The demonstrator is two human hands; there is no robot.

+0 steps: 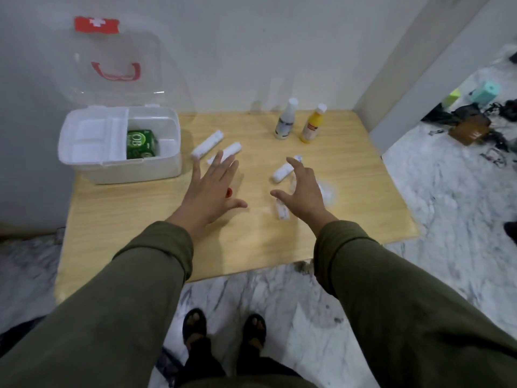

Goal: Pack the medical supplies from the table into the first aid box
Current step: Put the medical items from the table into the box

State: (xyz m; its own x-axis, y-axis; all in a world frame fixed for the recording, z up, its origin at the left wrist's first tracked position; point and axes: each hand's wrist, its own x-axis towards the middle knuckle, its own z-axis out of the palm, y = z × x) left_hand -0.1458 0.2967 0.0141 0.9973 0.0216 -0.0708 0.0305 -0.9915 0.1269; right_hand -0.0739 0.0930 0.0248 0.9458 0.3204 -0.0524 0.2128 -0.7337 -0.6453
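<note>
Both hands, left and right, hover spread, holding nothing. The bandage rolls look light and soft; grasp mid-length, gently.

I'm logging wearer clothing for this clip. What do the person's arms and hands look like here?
Both arms wear long olive-green sleeves of loose, soft fabric, bunched into folds at the wrists. The left hand and right hand are bare: no gloves, rings, watch or bracelets visible. No markings show on the sleeves.
</note>
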